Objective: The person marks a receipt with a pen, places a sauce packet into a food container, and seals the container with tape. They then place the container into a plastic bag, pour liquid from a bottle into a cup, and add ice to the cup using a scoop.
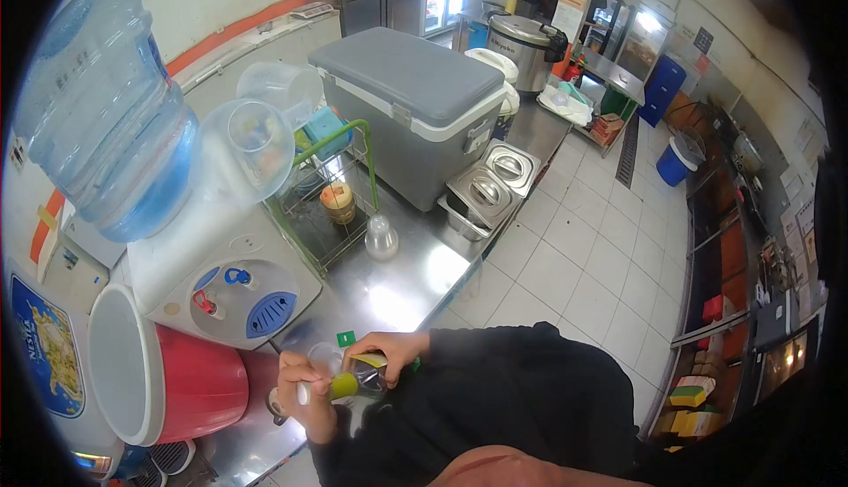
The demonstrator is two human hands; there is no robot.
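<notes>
My left hand (pixel 307 394) is closed, its fingers curled round a small whitish thing (pixel 303 392) that I cannot make out. Its fingertips meet a green cap-like piece (pixel 343 387). Just to the right, my right hand (pixel 387 354) is wrapped round a clear container (pixel 368 376) with a yellow label (pixel 371 360). Both hands are close together over the near edge of the steel counter (pixel 389 297). A small green square (pixel 345 339) lies beyond them, beside a clear round item (pixel 325 357).
A water dispenser (pixel 168 297) and a red bin (pixel 199 377) stand on the left. A green-edged rack (pixel 367 165), a clear plastic bottle (pixel 382 238), a grey cooler (pixel 406 72) and lidded steel pans (pixel 484 191) are on the counter. Tiled floor (pixel 565 249) lies right of it.
</notes>
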